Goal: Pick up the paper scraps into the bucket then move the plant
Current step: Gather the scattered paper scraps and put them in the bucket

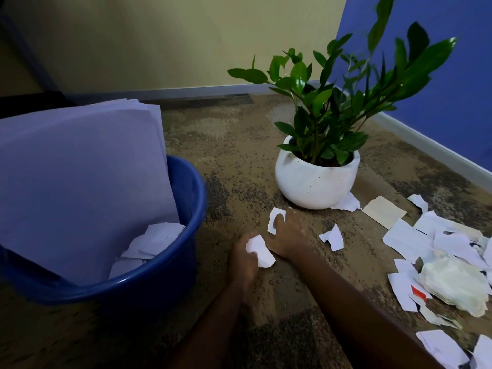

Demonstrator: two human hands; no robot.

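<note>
The left hand [241,262], just right of the blue bucket [159,278], curls round a crumpled paper scrap [260,252]. A little farther right of the bucket, the right hand [288,235] bends its fingers onto a second scrap [274,218] lying on the carpet [234,161], pinching it. Beyond that stands the plant [319,123] in its white pot [314,182], and farthest right of the bucket lie the loose scraps [407,239]
</note>
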